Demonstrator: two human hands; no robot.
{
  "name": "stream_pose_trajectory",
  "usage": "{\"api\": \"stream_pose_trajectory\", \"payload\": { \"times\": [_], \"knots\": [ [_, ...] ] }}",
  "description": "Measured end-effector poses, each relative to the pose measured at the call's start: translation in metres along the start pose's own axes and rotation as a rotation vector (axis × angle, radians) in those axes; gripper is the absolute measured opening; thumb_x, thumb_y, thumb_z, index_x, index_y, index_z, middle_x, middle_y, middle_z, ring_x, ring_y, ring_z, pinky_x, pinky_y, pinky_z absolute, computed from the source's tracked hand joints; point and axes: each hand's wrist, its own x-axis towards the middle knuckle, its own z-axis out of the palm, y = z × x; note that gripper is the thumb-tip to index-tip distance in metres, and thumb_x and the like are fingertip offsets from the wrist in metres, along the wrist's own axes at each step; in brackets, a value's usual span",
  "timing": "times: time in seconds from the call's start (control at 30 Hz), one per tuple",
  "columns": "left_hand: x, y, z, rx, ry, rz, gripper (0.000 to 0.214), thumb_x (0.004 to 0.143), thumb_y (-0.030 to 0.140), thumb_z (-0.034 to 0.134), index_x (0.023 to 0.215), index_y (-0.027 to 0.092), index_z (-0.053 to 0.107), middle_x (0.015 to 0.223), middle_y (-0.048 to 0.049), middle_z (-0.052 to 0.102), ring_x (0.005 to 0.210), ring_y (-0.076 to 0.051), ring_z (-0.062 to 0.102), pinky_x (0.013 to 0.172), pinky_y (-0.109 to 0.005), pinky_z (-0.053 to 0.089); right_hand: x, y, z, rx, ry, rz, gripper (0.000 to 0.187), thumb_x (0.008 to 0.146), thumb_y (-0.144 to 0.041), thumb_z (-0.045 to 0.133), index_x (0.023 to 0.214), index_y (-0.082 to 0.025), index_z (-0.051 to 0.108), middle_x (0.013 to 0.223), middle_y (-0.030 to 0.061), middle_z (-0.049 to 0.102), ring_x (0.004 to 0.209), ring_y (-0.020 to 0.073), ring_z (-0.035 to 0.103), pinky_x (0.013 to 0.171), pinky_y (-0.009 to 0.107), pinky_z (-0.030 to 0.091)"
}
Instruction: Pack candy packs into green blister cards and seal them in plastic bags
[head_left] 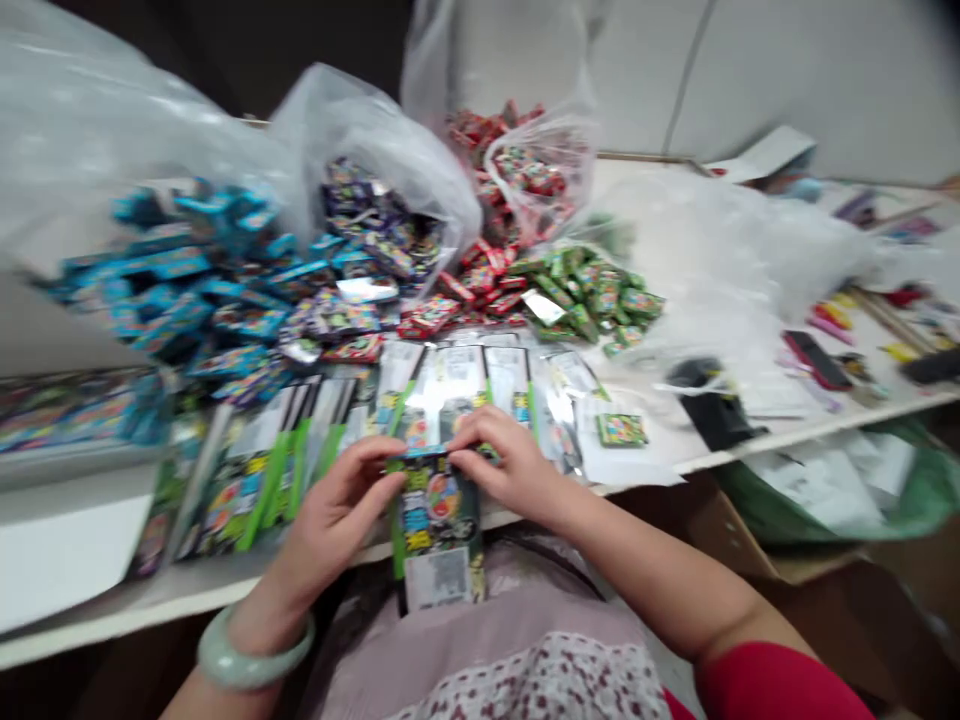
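A printed plastic pouch [439, 520], black with green, yellow and blue print and a white label panel, hangs over the table's front edge between my hands. My left hand [341, 515] pinches its upper left side between thumb and fingers. On the upper right side, my right hand [506, 460] grips it near the fold. More such pouches [255, 490] lie overlapped left of my hands, and others sit just beyond my fingertips. A small green packet [622, 430] rests on white paper to the right.
Behind lie piles of blue packets [165, 280], purple packets [379, 220], red packets [487, 280] and green packets [589, 290], partly in clear plastic bags [315, 110]. A white box [67, 540] stands left. At right are a black tape dispenser [709, 410] and a green bag [892, 500] below the edge.
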Motion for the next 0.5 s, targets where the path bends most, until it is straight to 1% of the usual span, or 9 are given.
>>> {"api": "stream_pose_trajectory", "payload": {
  "times": [0.07,0.13,0.2,0.27,0.3,0.37,0.4,0.43,0.5],
  "knots": [
    [0.007,-0.005,0.005,0.031,0.069,-0.001,0.020,0.085,0.036,0.063,0.100,0.023,0.063,0.102,-0.0037,0.066,0.097,-0.021,0.064,0.085,-0.030,0.054,0.000,0.004,-0.002,-0.025,0.007,0.021,0.005,0.090,-0.023,0.056,0.087,-0.020,0.059,0.089,0.0044,0.062,0.090,0.0157,0.059,0.083,0.032,0.051],
    [0.013,-0.007,0.011,0.034,0.083,-0.042,0.021,0.083,0.038,0.064,0.099,0.023,0.063,0.099,-0.0025,0.067,0.092,-0.020,0.066,0.079,-0.028,0.056,-0.002,0.006,-0.004,-0.039,0.005,0.044,0.006,0.091,-0.025,0.056,0.090,-0.020,0.060,0.091,0.0050,0.063,0.094,0.0160,0.059,0.086,0.033,0.051],
    [0.017,-0.007,0.017,0.027,0.087,-0.049,0.022,0.081,0.039,0.067,0.098,0.024,0.063,0.096,-0.0010,0.068,0.088,-0.019,0.066,0.075,-0.028,0.057,-0.006,0.005,-0.005,-0.024,0.001,0.045,0.009,0.092,-0.026,0.054,0.094,-0.020,0.061,0.095,0.0057,0.065,0.101,0.0161,0.059,0.091,0.034,0.050],
    [0.019,-0.005,0.019,0.038,0.107,-0.012,0.020,0.080,0.037,0.068,0.094,0.025,0.063,0.096,0.0005,0.067,0.090,-0.019,0.066,0.078,-0.029,0.057,-0.010,0.005,-0.013,0.025,-0.030,0.037,0.015,0.092,-0.026,0.054,0.104,-0.021,0.062,0.105,0.0063,0.066,0.111,0.0158,0.058,0.096,0.034,0.048],
    [0.021,-0.005,0.019,0.053,0.122,0.006,0.018,0.080,0.037,0.068,0.093,0.026,0.063,0.096,0.0014,0.066,0.090,-0.018,0.066,0.080,-0.029,0.057,-0.012,0.008,-0.020,0.047,-0.048,0.054,0.020,0.091,-0.026,0.056,0.110,-0.022,0.062,0.112,0.0064,0.066,0.113,0.0156,0.057,0.096,0.033,0.048],
    [0.022,-0.006,0.016,0.089,0.158,0.016,0.015,0.078,0.036,0.068,0.091,0.028,0.064,0.094,0.0029,0.066,0.088,-0.018,0.066,0.078,-0.029,0.057,-0.019,0.019,-0.048,-0.012,-0.050,0.205,0.028,0.089,-0.026,0.059,0.117,-0.023,0.061,0.119,0.0048,0.066,0.110,0.0147,0.060,0.091,0.030,0.050],
    [0.022,-0.008,0.015,0.099,0.180,0.019,0.015,0.077,0.036,0.069,0.090,0.029,0.065,0.093,0.0035,0.066,0.087,-0.018,0.066,0.077,-0.030,0.058,-0.023,0.029,-0.067,-0.088,-0.021,0.324,0.030,0.088,-0.026,0.060,0.118,-0.023,0.061,0.118,0.0047,0.067,0.105,0.0145,0.063,0.086,0.029,0.052],
    [0.022,-0.010,0.013,0.100,0.206,0.026,0.014,0.076,0.036,0.070,0.088,0.031,0.065,0.092,0.0041,0.067,0.086,-0.019,0.066,0.075,-0.031,0.058,-0.029,0.039,-0.089,-0.251,0.022,0.507,0.025,0.089,-0.026,0.057,0.113,-0.023,0.064,0.112,0.0024,0.070,0.100,0.0137,0.065,0.085,0.027,0.052],
    [0.021,-0.014,0.012,0.079,0.258,0.048,0.013,0.073,0.035,0.071,0.085,0.034,0.066,0.091,0.0053,0.067,0.086,-0.021,0.065,0.076,-0.036,0.058,-0.041,0.063,-0.135,-0.403,0.095,0.666,0.023,0.091,-0.022,0.052,0.106,-0.016,0.068,0.102,0.0080,0.072,0.092,0.0180,0.067,0.082,0.032,0.051]
  ]
}}
